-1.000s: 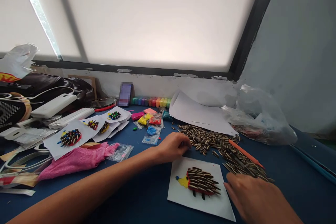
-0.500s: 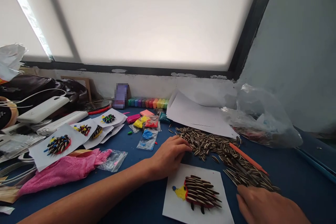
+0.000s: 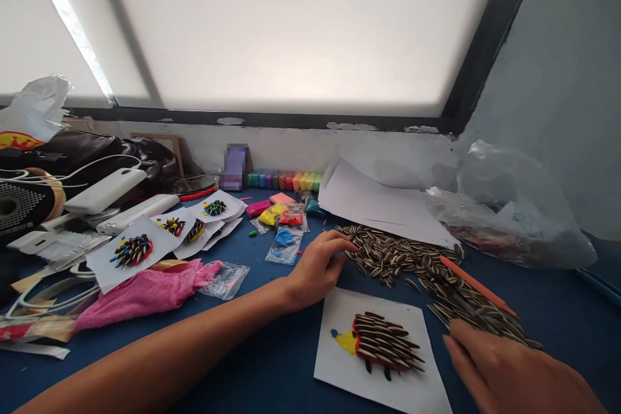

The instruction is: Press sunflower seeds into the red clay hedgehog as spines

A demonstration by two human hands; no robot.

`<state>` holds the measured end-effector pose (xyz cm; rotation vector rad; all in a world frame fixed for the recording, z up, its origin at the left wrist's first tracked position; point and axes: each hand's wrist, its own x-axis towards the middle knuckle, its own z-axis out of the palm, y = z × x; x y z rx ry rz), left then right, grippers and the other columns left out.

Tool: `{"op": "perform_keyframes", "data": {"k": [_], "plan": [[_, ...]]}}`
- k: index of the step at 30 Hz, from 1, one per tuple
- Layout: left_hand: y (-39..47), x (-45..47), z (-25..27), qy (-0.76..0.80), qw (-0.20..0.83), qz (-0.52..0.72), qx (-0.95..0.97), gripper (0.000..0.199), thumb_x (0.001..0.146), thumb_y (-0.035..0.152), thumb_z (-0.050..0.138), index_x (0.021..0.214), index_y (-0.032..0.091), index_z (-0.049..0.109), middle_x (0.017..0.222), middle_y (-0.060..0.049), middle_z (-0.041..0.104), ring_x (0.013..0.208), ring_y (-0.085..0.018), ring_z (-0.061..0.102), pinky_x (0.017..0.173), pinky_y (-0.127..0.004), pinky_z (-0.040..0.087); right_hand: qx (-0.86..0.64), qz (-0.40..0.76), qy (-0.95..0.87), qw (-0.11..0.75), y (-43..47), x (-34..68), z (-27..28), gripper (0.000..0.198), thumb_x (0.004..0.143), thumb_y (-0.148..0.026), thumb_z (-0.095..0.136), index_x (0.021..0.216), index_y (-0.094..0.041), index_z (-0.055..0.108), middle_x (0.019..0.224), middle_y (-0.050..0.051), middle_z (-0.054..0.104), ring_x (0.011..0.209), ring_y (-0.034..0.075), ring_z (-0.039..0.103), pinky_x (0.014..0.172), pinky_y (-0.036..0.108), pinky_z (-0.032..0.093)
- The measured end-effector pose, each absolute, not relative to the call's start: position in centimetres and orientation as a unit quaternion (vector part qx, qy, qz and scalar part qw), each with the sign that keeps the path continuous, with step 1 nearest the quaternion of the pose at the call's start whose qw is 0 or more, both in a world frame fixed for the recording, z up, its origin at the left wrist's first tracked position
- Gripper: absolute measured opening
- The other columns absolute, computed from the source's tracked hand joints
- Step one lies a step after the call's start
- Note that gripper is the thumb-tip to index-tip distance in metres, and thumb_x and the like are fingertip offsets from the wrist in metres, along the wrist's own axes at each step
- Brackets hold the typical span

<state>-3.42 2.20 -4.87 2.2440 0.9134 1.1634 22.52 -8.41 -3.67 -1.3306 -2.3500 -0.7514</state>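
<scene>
My left hand (image 3: 317, 268) rests by the near-left edge of a heap of striped sunflower seeds (image 3: 388, 252). Its fingers are bent and slightly apart from the thumb, and nothing shows in them. My right hand (image 3: 524, 365) is at the lower right, fingers curled together beside the seeds. Thin pointed pieces lie at its fingertips; whether it grips them is unclear. Between the hands is a white card (image 3: 334, 365) bearing a hedgehog figure (image 3: 388, 343): yellow clay face, blue nose, red clay body, rows of seeds as spines and dark seeds as feet.
An orange stick-like tool (image 3: 480, 286) lies on the seeds. Behind are white paper sheets (image 3: 378, 200), a plastic bag (image 3: 524, 207) and clay packets (image 3: 286, 236). At left are finished hedgehog cards (image 3: 160, 242), a pink cloth (image 3: 150, 297) and white power strips (image 3: 107, 191).
The view has shifted, so the table and its things sit further right and slightly higher. Both hands stay almost in place beside the seeds, and the hedgehog card looks unchanged.
</scene>
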Motion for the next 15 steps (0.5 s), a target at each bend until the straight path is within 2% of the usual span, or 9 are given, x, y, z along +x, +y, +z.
{"op": "perform_keyframes", "data": {"k": [10,13,15], "plan": [[2.1,-3.3,-5.0,0.343,0.207,0.346,0.848,0.029,0.082,0.000,0.051,0.102,0.013,0.068,0.102,-0.008,0.066,0.100,-0.021,0.060,0.092,-0.034,0.049,-0.484,-0.271,-0.815,0.163,-8.3,21.7,-2.8,0.044,0.098,-0.023,0.026,0.062,-0.026,0.050,0.037,-0.005,0.055,0.023,0.014,0.054,0.022,0.024,0.034],[2.1,-3.3,-5.3,0.339,0.201,0.352,0.849,0.029,0.082,0.000,0.051,0.101,0.014,0.068,0.101,-0.008,0.066,0.099,-0.020,0.060,0.091,-0.034,0.049,-0.477,-0.305,-0.806,0.173,-8.2,21.2,-2.3,0.045,0.100,-0.022,0.022,0.073,-0.023,0.058,0.042,-0.003,0.061,0.024,0.014,0.055,0.021,0.024,0.035],[2.1,-3.3,-5.3,0.338,0.201,0.370,0.842,0.028,0.083,0.000,0.051,0.100,0.014,0.068,0.100,-0.008,0.066,0.097,-0.019,0.061,0.090,-0.033,0.049,-0.465,-0.321,-0.803,0.193,-8.2,20.9,-1.9,0.044,0.101,-0.022,0.021,0.084,-0.019,0.062,0.052,0.000,0.070,0.032,0.014,0.062,0.026,0.023,0.041]]}}
